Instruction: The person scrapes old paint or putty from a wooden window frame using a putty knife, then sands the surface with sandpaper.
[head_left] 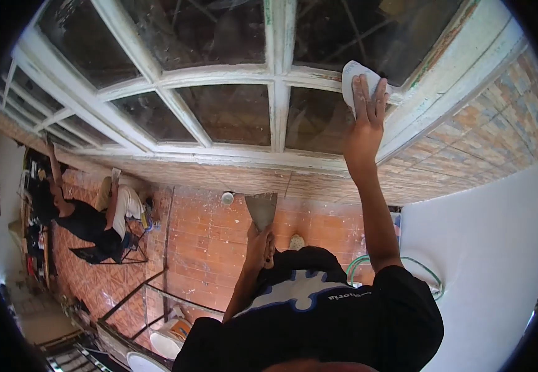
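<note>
My right hand [366, 115] is raised to the white-painted window frame [279, 93], its fingers pressing a white pad or sheet [354, 93] against a bar near the frame's right side. The pad's exact material is hard to tell. Lower down, in front of my body, my left hand [259, 247] is wrapped round a wide putty knife [261, 209], whose blade points up toward the window wall. Dark glass panes [222, 115] fill the spaces between the bars, and the paint looks worn, with green and brown patches.
A co-worker [83, 217] sits on a chair at the left, one arm raised to the window. A small round container [227, 198] stands on the tiled floor [204, 239]. A metal frame [151, 291], a bucket [166, 343] and a green hose [433, 273] are lower down.
</note>
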The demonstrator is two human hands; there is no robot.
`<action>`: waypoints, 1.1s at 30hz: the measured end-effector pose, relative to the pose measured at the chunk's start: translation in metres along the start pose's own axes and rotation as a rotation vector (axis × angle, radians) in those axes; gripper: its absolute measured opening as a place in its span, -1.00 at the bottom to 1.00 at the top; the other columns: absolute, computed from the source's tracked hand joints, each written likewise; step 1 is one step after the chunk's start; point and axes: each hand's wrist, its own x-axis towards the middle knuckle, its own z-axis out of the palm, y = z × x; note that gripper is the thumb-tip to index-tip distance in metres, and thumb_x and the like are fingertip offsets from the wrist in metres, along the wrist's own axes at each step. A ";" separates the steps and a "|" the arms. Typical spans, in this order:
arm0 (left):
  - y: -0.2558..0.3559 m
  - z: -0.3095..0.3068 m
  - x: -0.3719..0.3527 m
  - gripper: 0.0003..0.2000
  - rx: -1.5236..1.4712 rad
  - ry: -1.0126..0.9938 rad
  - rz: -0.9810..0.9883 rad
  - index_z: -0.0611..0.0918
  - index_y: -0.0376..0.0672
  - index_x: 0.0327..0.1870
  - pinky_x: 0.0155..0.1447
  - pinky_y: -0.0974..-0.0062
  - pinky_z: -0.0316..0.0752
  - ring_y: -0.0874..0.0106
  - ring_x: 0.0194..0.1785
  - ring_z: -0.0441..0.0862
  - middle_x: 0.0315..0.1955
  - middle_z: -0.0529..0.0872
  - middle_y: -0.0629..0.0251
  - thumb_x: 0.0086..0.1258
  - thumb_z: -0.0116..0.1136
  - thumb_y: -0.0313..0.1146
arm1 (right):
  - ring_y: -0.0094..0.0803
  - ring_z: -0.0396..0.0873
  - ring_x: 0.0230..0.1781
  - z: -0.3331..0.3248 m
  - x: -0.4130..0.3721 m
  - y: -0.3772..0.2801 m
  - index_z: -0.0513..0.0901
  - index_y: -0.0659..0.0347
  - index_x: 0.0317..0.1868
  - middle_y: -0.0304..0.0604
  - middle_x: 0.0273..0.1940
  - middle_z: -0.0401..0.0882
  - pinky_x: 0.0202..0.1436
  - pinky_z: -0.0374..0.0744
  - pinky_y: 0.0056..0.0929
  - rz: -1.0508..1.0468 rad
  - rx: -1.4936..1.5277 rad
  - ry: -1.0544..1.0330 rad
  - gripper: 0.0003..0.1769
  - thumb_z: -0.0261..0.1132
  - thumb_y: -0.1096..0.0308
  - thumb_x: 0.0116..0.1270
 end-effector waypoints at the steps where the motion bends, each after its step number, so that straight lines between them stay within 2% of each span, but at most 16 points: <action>1: -0.005 -0.003 -0.003 -0.84 -0.016 0.012 0.014 0.35 -0.10 -0.12 -0.77 0.62 0.24 0.60 -0.79 0.31 -0.66 0.36 0.45 0.49 0.10 -0.38 | 0.17 0.08 0.54 0.010 -0.006 -0.011 0.31 0.15 0.49 -0.06 0.53 0.17 0.53 0.23 0.06 0.138 0.122 0.022 -0.15 0.08 0.80 0.11; 2: -0.010 -0.004 -0.004 -0.84 -0.028 0.016 0.028 0.35 -0.10 -0.12 -0.77 0.61 0.24 0.60 -0.79 0.30 -0.66 0.36 0.45 0.49 0.09 -0.38 | 0.17 0.08 0.54 0.015 -0.004 -0.034 0.29 0.18 0.50 -0.05 0.54 0.15 0.53 0.24 0.06 0.281 0.236 0.047 -0.14 0.08 0.80 0.11; 4: -0.017 -0.012 0.002 -0.85 -0.056 0.010 -0.004 0.35 -0.11 -0.13 -0.77 0.61 0.24 0.59 -0.80 0.30 -0.67 0.35 0.44 0.49 0.09 -0.39 | 0.11 0.11 0.54 0.032 -0.001 -0.062 0.35 0.07 0.48 -0.15 0.53 0.20 0.51 0.31 -0.03 0.032 0.251 -0.002 -0.12 0.09 0.81 0.09; 6: -0.017 -0.017 -0.002 -0.85 -0.051 -0.001 -0.023 0.35 -0.12 -0.13 -0.78 0.61 0.23 0.59 -0.80 0.30 -0.67 0.35 0.44 0.48 0.09 -0.39 | 0.09 0.11 0.54 0.024 0.002 -0.045 0.39 0.04 0.46 -0.09 0.48 0.29 0.52 0.29 -0.04 -0.079 0.194 -0.044 -0.13 0.08 0.82 0.08; 9: 0.000 -0.027 -0.003 -0.85 -0.005 -0.008 -0.004 0.35 -0.12 -0.15 -0.79 0.60 0.22 0.59 -0.80 0.29 -0.68 0.35 0.44 0.48 0.09 -0.39 | 0.13 0.13 0.52 -0.002 -0.004 -0.007 0.42 0.09 0.43 0.11 0.43 0.33 0.54 0.26 0.02 0.229 0.068 0.092 -0.22 0.16 0.74 0.15; 10: 0.004 -0.031 0.000 -0.85 0.004 -0.003 -0.006 0.36 -0.13 -0.16 -0.79 0.60 0.22 0.59 -0.80 0.29 -0.68 0.35 0.43 0.48 0.09 -0.39 | 0.21 0.08 0.53 0.007 -0.008 0.004 0.33 0.12 0.48 0.03 0.47 0.27 0.54 0.21 0.10 0.195 0.064 0.122 -0.17 0.21 0.68 0.13; 12: 0.007 -0.037 0.005 -0.85 0.024 -0.024 -0.023 0.36 -0.13 -0.17 -0.79 0.60 0.22 0.59 -0.80 0.29 -0.67 0.36 0.43 0.48 0.10 -0.38 | 0.23 0.12 0.51 0.025 -0.002 -0.037 0.34 0.17 0.47 0.08 0.47 0.27 0.50 0.26 0.12 0.288 0.065 0.160 -0.21 0.20 0.66 0.15; 13: 0.009 -0.043 0.011 -0.84 0.033 -0.042 -0.028 0.36 -0.13 -0.17 -0.79 0.60 0.22 0.59 -0.80 0.29 -0.67 0.36 0.43 0.48 0.10 -0.37 | 0.22 0.11 0.51 0.036 -0.003 -0.055 0.37 0.20 0.44 0.08 0.50 0.20 0.50 0.27 0.11 0.110 -0.052 -0.030 -0.25 0.16 0.67 0.16; 14: 0.014 -0.047 0.017 -0.84 0.050 -0.060 -0.027 0.36 -0.13 -0.17 -0.79 0.59 0.22 0.59 -0.80 0.29 -0.66 0.37 0.42 0.48 0.11 -0.37 | 0.21 0.12 0.51 0.050 0.002 -0.075 0.41 0.22 0.41 0.02 0.51 0.18 0.51 0.26 0.10 -0.002 0.111 0.052 -0.27 0.13 0.69 0.15; 16: 0.023 -0.053 0.023 -0.84 0.073 -0.071 -0.029 0.36 -0.12 -0.20 -0.78 0.60 0.22 0.60 -0.80 0.29 -0.67 0.36 0.43 0.47 0.12 -0.36 | 0.21 0.15 0.50 0.022 0.003 -0.053 0.43 0.26 0.39 -0.01 0.50 0.23 0.52 0.25 0.11 0.000 0.064 -0.045 -0.32 0.20 0.62 0.18; 18: 0.039 -0.056 0.022 -0.84 0.068 -0.100 -0.022 0.36 -0.11 -0.22 -0.78 0.60 0.21 0.60 -0.80 0.28 -0.67 0.35 0.43 0.47 0.12 -0.36 | 0.15 0.11 0.53 0.009 -0.007 0.000 0.37 0.19 0.44 0.01 0.48 0.26 0.54 0.21 0.08 0.094 -0.137 0.057 -0.22 0.00 0.76 0.14; 22: 0.038 -0.077 0.029 -0.84 0.091 -0.074 -0.059 0.35 -0.10 -0.23 -0.77 0.61 0.20 0.61 -0.78 0.29 -0.67 0.34 0.44 0.47 0.11 -0.37 | 0.16 0.07 0.55 0.023 0.004 -0.048 0.30 0.26 0.47 -0.02 0.51 0.22 0.56 0.18 0.02 0.334 -0.028 0.159 -0.21 0.04 0.73 0.14; 24: 0.042 -0.077 0.040 -0.84 0.050 -0.101 -0.062 0.36 -0.10 -0.22 -0.76 0.61 0.21 0.62 -0.77 0.29 -0.67 0.33 0.44 0.47 0.11 -0.37 | 0.14 0.10 0.54 0.035 0.003 -0.076 0.31 0.24 0.47 -0.02 0.50 0.23 0.52 0.27 0.01 0.093 0.045 -0.007 -0.19 0.08 0.78 0.12; 26: 0.044 -0.078 0.041 -0.84 0.075 -0.154 -0.063 0.36 -0.10 -0.20 -0.76 0.62 0.21 0.62 -0.75 0.29 -0.67 0.32 0.45 0.48 0.11 -0.36 | 0.16 0.12 0.52 0.017 0.003 -0.052 0.35 0.26 0.44 -0.02 0.49 0.26 0.50 0.32 0.01 0.044 -0.054 -0.055 -0.20 0.06 0.82 0.10; 29: 0.047 -0.077 0.046 -0.85 0.094 -0.201 -0.091 0.36 -0.10 -0.20 -0.77 0.62 0.21 0.62 -0.76 0.30 -0.67 0.32 0.45 0.48 0.11 -0.37 | 0.27 0.15 0.49 0.005 -0.004 -0.012 0.39 0.30 0.41 0.00 0.43 0.36 0.50 0.28 0.03 0.247 -0.118 0.122 -0.25 0.04 0.82 0.14; 33: 0.040 -0.069 0.055 -0.84 0.103 -0.181 -0.116 0.36 -0.10 -0.20 -0.77 0.62 0.22 0.61 -0.77 0.30 -0.66 0.34 0.44 0.48 0.11 -0.37 | 0.28 0.20 0.46 0.008 -0.005 -0.043 0.41 0.32 0.39 0.00 0.43 0.36 0.50 0.28 0.01 0.062 -0.108 -0.050 -0.27 0.04 0.82 0.14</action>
